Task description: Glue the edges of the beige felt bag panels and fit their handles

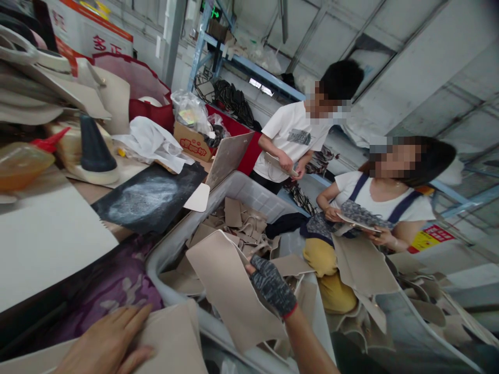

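Note:
My right hand, in a grey knitted work glove with a red cuff, grips a long beige leather-like panel by its edge. The panel hangs tilted over a translucent plastic bin, which holds many smaller beige cut pieces. Bare and stretched out, my left hand lies flat on another beige panel at the lower left. Purple camouflage cloth shows just beyond it.
A workbench on the left carries a black dusty sheet, a white board, a dark cone and a glue bottle. Two people across the bin handle flat pieces. Beige sheets drape at right.

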Demonstrator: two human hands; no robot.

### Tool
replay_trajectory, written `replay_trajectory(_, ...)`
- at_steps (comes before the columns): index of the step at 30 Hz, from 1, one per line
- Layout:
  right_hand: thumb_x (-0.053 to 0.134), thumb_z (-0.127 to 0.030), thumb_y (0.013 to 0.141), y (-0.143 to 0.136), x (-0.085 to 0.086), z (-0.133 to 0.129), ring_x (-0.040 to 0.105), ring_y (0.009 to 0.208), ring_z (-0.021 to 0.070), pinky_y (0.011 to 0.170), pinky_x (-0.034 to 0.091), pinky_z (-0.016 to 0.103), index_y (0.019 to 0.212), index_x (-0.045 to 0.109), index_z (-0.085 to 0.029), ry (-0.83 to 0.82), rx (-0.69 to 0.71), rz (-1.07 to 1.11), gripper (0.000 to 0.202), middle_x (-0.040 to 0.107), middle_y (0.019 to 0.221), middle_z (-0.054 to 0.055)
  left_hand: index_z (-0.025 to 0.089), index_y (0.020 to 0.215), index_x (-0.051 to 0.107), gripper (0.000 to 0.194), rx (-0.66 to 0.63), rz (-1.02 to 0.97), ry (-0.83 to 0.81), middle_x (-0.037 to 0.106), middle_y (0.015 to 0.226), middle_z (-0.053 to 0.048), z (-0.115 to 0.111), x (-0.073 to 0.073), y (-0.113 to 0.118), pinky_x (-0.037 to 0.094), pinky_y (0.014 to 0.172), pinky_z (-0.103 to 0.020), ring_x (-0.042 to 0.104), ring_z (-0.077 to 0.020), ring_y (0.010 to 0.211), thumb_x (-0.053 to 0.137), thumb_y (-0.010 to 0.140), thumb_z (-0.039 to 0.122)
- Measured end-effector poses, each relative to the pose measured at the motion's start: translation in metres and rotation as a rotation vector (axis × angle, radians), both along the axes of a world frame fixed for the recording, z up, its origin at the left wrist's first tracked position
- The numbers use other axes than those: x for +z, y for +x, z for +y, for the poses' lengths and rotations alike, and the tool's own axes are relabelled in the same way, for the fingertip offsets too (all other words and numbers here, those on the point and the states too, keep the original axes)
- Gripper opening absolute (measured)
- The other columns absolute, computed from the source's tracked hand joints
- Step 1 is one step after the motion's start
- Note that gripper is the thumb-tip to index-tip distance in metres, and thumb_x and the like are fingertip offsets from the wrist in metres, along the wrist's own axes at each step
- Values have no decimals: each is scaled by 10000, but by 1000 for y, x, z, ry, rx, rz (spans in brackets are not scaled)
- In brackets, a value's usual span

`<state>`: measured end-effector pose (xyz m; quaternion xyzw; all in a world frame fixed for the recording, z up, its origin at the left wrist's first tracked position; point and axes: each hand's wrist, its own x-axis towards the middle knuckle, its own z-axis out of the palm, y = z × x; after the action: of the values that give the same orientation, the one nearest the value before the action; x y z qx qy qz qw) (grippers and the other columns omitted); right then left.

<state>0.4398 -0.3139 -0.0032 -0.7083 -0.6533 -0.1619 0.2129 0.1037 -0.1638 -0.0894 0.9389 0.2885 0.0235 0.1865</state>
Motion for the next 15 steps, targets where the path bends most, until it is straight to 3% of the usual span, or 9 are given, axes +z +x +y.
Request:
replay_trajectory(2,451,-235,951,-1,-1,3,714,753,236,666,610,322,939,696,-211,-3,-1,-9,246,741,837,95,238,1247,675,597,32,-54,100,689,1212,-143,1,-1,-1,497,977,-540,635,-382,1107,590,785,605)
replay_trajectory(4,461,-232,944,-3,-3,6,713,766,244,687,615,339,935,699,-205,-11,-4,-43,240,742,844,101,265,1265,660,583,34,-95,139,668,1258,-126,1,8,3,468,1003,-565,611,-382,1149,607,783,588)
replay_trajectory(7,462,-212,939,-7,-5,11,714,805,250,714,618,354,949,705,-194,-18,-8,-89,244,744,854,102,240,1293,638,548,-18,-88,38,656,1275,-133,2,24,15,483,1012,-506,613,-343,1167,571,836,535)
replay_trajectory(10,436,-193,943,-9,-4,14,716,791,247,713,618,353,940,707,-178,-44,33,-71,271,745,841,105,200,1278,645,512,-38,-125,3,682,1224,-142,4,29,32,523,971,-462,648,-325,1114,558,863,487)
replay_trajectory(13,449,-199,933,-9,0,16,720,840,265,765,616,380,985,708,-174,-94,59,45,266,749,905,125,177,1301,610,462,-14,-352,123,650,1271,-146,11,31,56,545,940,-394,654,-288,1105,547,889,375)
replay_trajectory(15,460,-201,926,-9,5,18,720,884,262,803,610,382,1000,709,-186,-169,67,170,260,751,942,117,184,1319,586,429,-16,-519,233,596,1344,-156,21,41,76,516,980,-404,615,-279,1167,516,902,255)
